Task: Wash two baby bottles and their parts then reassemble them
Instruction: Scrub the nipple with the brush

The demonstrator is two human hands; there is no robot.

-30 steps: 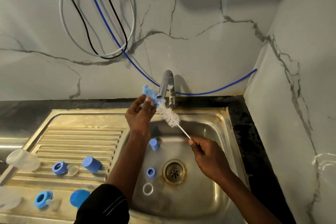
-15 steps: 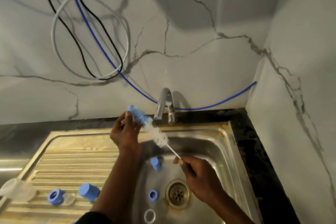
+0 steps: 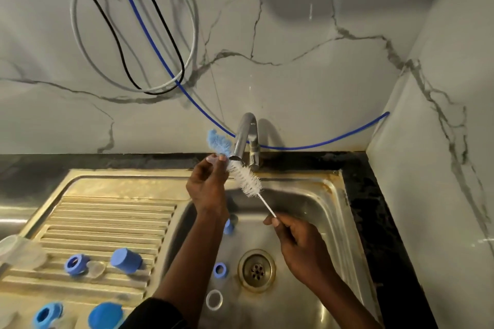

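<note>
Brush (image 3: 244,177) back under tap (image 3: 244,136); left hand (image 3: 207,184) pinches bristles, right hand (image 3: 302,251) its handle.

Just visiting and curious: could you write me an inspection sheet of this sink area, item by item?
Surface: steel sink with ribbed drainboard, rim stained brown.
Job's things: bottle brush held by the tap; clear bottle, blue collar and blue cap on the ridges, second collar and second cap nearer; small blue ring, blue piece, white ring in the basin.
Clutter: nothing seen.
Hands: left hand pinches the brush near its blue tip; right hand pinches its wire handle.
Cables: white cable and black cable loop on the wall; blue hose passes behind the tap.
Surroundings: marble-patterned walls, dark counter.
</note>
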